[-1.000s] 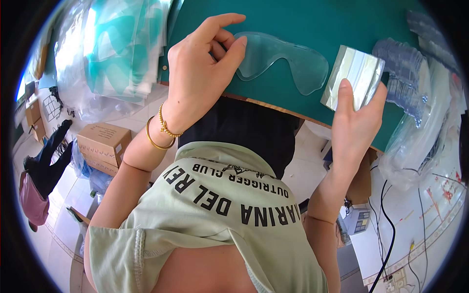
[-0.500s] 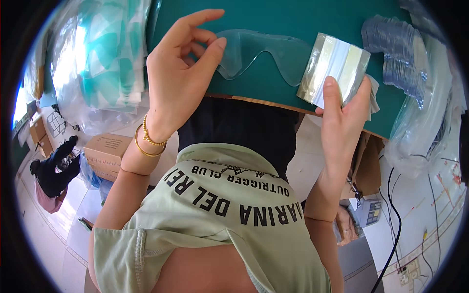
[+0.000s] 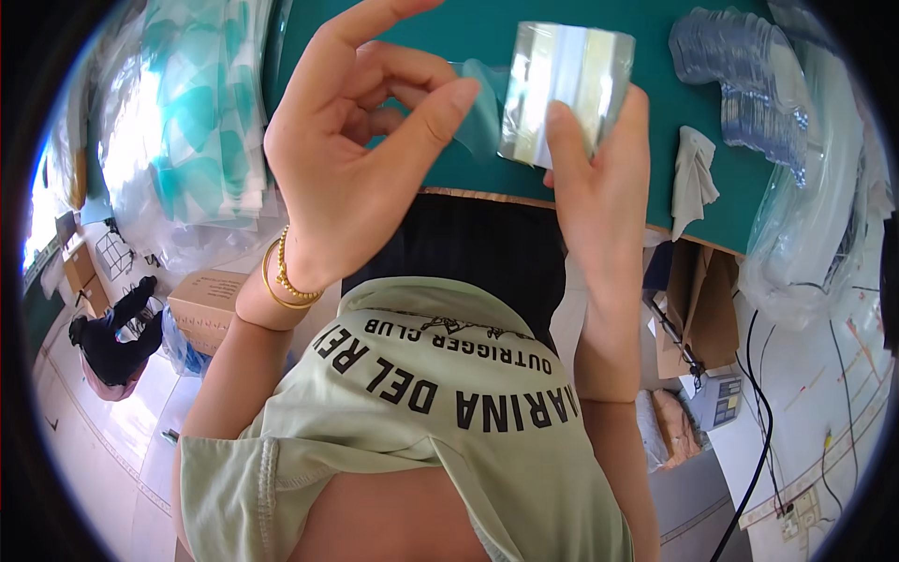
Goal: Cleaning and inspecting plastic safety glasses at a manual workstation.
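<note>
My right hand [image 3: 604, 178] grips a wide, shiny roll of clear film [image 3: 567, 94], thumb across its front, raised over the green table. My left hand [image 3: 361, 140] is lifted to the left of it, index finger stretched out, the other fingers loosely bent and the thumb apart from them. I see nothing held in it. Between the two hands a clear, curved plastic lens [image 3: 479, 117] lies on the table. My left fingers and the roll cover most of the lens.
At the right stands a row of stacked clear lenses [image 3: 749, 80], with plastic bags [image 3: 819, 215] beside it. A crumpled grey cloth [image 3: 693, 173] lies near the table's front edge. Bagged green-tinted pieces [image 3: 201, 122] fill the left. Cardboard boxes [image 3: 206, 304] stand on the floor below.
My right hand has carried the film roll left and away from me, over the lens, uncovering the grey cloth. My left hand has shifted slightly right, its thumb now in front of the lens.
</note>
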`<state>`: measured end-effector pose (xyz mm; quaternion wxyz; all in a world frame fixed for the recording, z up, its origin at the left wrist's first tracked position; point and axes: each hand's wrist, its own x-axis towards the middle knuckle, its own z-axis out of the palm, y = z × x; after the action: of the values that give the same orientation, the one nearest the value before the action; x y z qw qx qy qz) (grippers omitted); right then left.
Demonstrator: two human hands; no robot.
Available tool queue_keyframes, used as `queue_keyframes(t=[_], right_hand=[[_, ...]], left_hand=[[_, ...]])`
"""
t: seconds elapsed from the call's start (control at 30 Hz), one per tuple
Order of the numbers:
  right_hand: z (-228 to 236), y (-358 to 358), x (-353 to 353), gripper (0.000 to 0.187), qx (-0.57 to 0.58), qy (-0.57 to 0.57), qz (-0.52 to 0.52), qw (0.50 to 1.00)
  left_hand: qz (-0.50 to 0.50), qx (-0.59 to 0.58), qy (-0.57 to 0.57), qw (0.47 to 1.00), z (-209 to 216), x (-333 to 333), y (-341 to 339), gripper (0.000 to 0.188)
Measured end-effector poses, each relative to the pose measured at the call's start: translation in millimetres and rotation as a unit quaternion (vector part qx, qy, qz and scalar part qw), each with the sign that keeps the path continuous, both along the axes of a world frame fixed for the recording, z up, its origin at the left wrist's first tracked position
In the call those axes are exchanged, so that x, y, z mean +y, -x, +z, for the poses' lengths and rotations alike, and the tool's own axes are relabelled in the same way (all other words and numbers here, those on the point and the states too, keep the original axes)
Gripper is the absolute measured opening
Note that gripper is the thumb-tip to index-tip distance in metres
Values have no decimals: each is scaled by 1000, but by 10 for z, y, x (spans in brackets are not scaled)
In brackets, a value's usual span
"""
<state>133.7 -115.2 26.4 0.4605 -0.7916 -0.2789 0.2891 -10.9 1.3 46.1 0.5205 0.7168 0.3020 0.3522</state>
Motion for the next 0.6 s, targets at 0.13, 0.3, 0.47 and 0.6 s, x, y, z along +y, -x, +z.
queue_keyframes(t=[0.13, 0.3, 0.47, 0.6], right_hand=[[62, -235, -42, 33, 45, -118, -98, 987], [182, -337, -291, 29, 2, -72, -91, 993], [183, -137, -215, 33, 32, -11, -36, 999], [118, -91, -105, 36, -11, -9, 14, 1000]], left_hand=[[39, 52, 18, 998, -27, 24, 98, 49], [37, 53, 22, 998, -57, 25, 186, 48], [46, 43, 44, 997, -95, 22, 200, 48], [51, 49, 39, 997, -86, 34, 225, 48]])
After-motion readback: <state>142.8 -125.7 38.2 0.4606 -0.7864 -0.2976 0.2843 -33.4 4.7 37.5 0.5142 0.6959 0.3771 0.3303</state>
